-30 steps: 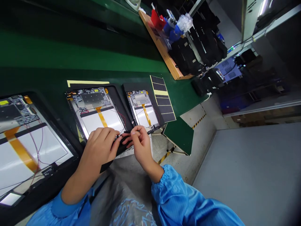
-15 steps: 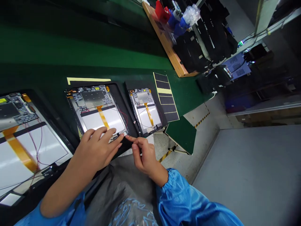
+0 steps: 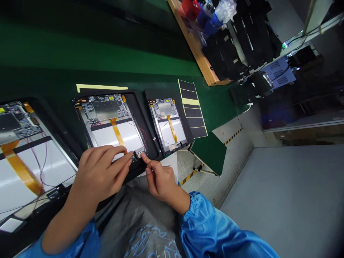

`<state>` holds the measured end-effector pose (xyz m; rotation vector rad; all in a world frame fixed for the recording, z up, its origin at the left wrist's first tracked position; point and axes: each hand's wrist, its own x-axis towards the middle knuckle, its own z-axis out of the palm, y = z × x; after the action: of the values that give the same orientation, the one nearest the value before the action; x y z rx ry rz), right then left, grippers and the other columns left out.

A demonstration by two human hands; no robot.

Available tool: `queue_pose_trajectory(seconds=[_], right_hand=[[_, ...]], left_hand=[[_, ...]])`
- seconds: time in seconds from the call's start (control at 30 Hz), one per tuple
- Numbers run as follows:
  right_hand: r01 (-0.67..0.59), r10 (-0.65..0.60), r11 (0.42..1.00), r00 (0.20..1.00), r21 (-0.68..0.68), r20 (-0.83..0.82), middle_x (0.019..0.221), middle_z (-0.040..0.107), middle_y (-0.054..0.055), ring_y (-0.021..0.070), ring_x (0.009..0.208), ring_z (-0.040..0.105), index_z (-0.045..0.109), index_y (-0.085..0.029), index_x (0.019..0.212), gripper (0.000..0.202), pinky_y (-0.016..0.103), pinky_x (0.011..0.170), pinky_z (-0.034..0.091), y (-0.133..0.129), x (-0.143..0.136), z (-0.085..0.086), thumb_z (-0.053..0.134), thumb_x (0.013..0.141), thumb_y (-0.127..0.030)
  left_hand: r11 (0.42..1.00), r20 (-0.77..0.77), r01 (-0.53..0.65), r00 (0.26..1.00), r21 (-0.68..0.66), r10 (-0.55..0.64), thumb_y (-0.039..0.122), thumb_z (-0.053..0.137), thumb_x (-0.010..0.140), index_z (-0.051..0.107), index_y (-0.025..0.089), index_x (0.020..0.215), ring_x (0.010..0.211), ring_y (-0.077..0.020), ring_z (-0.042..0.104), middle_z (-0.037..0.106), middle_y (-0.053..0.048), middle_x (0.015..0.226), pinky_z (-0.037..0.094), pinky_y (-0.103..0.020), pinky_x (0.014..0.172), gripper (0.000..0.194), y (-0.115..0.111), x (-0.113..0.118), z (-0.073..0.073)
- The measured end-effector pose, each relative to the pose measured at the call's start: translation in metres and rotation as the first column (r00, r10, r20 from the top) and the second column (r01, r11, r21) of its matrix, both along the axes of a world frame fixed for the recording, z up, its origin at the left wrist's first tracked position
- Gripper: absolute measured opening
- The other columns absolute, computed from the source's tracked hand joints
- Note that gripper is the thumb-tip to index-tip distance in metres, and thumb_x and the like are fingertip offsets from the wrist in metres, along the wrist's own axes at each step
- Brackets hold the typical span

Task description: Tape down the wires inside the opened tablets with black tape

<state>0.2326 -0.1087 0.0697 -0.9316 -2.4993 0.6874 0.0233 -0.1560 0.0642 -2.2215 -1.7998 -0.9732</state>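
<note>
An opened tablet (image 3: 129,139) lies in front of me, its circuit board at the far end and an orange ribbon cable (image 3: 116,130) crossing its pale inner panel. My left hand (image 3: 100,173) rests over the near edge, fingers stretched out and partly covering it. At the near right corner, my right hand (image 3: 163,181) touches a small pale part (image 3: 139,155) with its extended index finger; the other fingers are curled and the thumb stands apart. Neither hand visibly grips anything. Thin red wires (image 3: 143,134) run along the tablet's right side.
Similar opened tablets lie to the left (image 3: 53,154) and right (image 3: 172,129). Beyond the right one is a sheet of black strips with yellow edging (image 3: 192,107). A wooden-edged tray (image 3: 200,61) holding dark devices stands at the back right of the green table (image 3: 150,77).
My left hand has shifted slightly left, uncovering more of the tablet's near right corner. My right index fingertip has moved a little left onto the small pale part. The camera view shifted slightly.
</note>
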Motion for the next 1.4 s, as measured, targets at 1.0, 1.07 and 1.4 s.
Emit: queue_pose_trajectory(seconds=[1.0,1.07,1.4], right_hand=[[0.191,-0.610,0.368,0.788,-0.910,-0.081,0.049,0.049,-0.011,0.0049,0.034,0.033,0.055,-0.021,0.086,0.027,0.018,0.036,0.027,0.040,-0.045,0.033,0.065,0.084,-0.046],[0.226,-0.620,0.348,0.784,-0.910,-0.043,0.046,0.047,-0.012,0.0046,0.033,0.031,0.056,-0.020,0.084,0.027,0.018,0.035,0.025,0.040,-0.048,0.029,0.065,0.082,-0.045],[0.358,-0.597,0.433,0.802,-0.827,0.034,0.042,0.050,-0.013,0.0061,0.028,0.034,0.052,-0.022,0.090,0.024,0.017,0.033,0.027,0.037,-0.051,0.021,0.062,0.086,-0.043]], left_hand=[[0.981,0.043,-0.159,0.985,-0.111,0.165,0.014,0.055,0.099,0.071,0.013,0.105,0.085,-0.0276,0.055,0.068,-0.011,0.094,0.039,-0.039,0.073,0.017,0.003,0.040,-0.003],[0.981,0.049,-0.155,0.986,-0.117,0.162,0.013,0.056,0.099,0.071,0.013,0.104,0.086,-0.0276,0.055,0.067,-0.011,0.094,0.039,-0.039,0.073,0.016,0.003,0.041,-0.003],[0.986,0.068,-0.135,0.988,-0.095,0.142,0.008,0.059,0.096,0.071,0.012,0.101,0.086,-0.0286,0.053,0.067,-0.010,0.093,0.038,-0.041,0.074,0.013,0.002,0.042,-0.002]])
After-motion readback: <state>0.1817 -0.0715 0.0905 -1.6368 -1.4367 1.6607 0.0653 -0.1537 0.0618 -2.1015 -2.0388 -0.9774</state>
